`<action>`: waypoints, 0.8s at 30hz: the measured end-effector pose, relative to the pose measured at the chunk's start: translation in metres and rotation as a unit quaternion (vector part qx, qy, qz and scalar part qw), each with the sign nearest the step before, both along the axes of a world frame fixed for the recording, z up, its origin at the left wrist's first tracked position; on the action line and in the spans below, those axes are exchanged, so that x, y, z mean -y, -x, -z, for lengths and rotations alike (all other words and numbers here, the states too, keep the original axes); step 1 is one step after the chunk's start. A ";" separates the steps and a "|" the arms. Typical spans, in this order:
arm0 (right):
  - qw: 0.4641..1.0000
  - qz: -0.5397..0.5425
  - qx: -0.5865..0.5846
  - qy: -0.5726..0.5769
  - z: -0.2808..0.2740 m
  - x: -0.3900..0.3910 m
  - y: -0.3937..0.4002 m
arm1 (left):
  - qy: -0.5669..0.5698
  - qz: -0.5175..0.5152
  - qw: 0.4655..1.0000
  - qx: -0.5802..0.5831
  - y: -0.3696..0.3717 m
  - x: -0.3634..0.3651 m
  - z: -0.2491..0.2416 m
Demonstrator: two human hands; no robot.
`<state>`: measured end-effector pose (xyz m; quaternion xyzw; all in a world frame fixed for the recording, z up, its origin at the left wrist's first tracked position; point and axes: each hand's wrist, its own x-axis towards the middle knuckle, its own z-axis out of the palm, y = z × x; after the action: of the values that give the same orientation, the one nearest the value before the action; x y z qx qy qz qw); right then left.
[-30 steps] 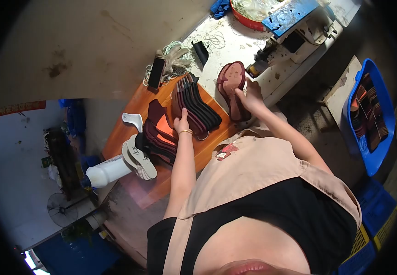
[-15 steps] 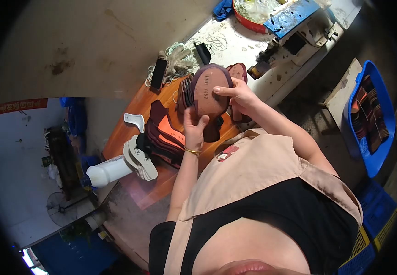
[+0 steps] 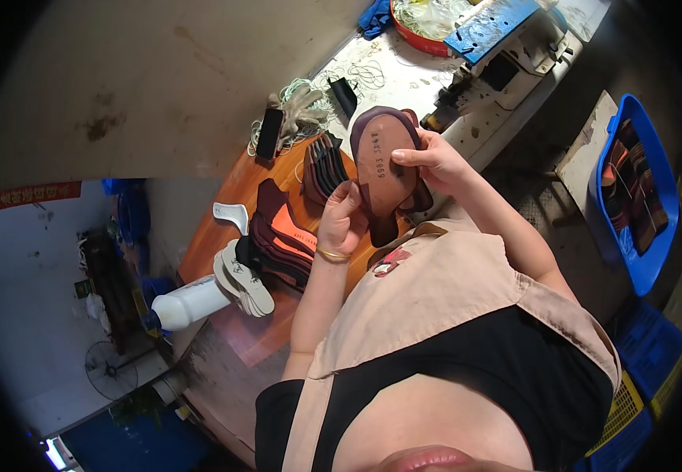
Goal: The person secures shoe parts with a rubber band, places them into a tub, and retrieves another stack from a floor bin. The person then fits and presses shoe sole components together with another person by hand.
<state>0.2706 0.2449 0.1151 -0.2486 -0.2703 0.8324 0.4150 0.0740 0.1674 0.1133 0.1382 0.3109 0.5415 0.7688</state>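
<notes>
Near the middle of the frame, a brown sole (image 3: pixel 378 164) with a dark maroon border and printed numbers is held up, its face to the camera, over the meeting of the wooden top (image 3: pixel 231 189) and the white bench (image 3: pixel 368 59). The right hand (image 3: pixel 441 161) clamps its right edge, thumb on the face. The left hand (image 3: pixel 342 220) is at the lower left edge, thumb and fingers loosely parted; whether it grips the sole cannot be told. Room is tight on that side: the row of dark soles (image 3: pixel 325 175) sits just beyond the left hand, the stack with an orange piece (image 3: pixel 282 236) farther left. A narrow strip of wood shows along the top's left edge. Wider room opens right of the right forearm, where dark floor stretches toward the blue tub (image 3: pixel 638 271) at the right.
</notes>
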 end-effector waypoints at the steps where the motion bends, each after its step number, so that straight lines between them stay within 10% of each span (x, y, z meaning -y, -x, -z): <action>1: 1.000 -0.009 -0.005 0.000 0.000 0.001 -0.002 | 0.001 0.002 1.000 0.000 -0.003 0.000 0.002; 9: 0.992 0.072 0.098 -0.019 -0.002 0.009 -0.010 | -0.128 -0.145 0.939 -0.284 -0.017 -0.018 0.002; 12: 0.983 0.175 0.025 0.054 0.002 0.014 0.007 | -0.355 -0.137 0.561 -0.735 -0.038 -0.024 -0.019; 16: 0.968 0.235 0.003 0.087 0.002 0.023 0.003 | -0.428 -0.137 0.518 -0.728 -0.046 -0.022 0.003; 19: 0.952 0.265 0.009 0.151 0.002 0.031 -0.002 | -0.396 -0.168 0.601 -0.674 -0.054 -0.021 0.010; 24: 0.924 0.301 0.070 0.224 0.005 0.052 -0.017 | -0.131 0.131 0.911 -0.367 -0.053 -0.073 0.030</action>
<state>0.2881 0.1929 0.1101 -0.4624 -0.0177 0.6873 0.5600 0.1270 0.2405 0.0831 0.4662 0.4769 0.3827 0.6394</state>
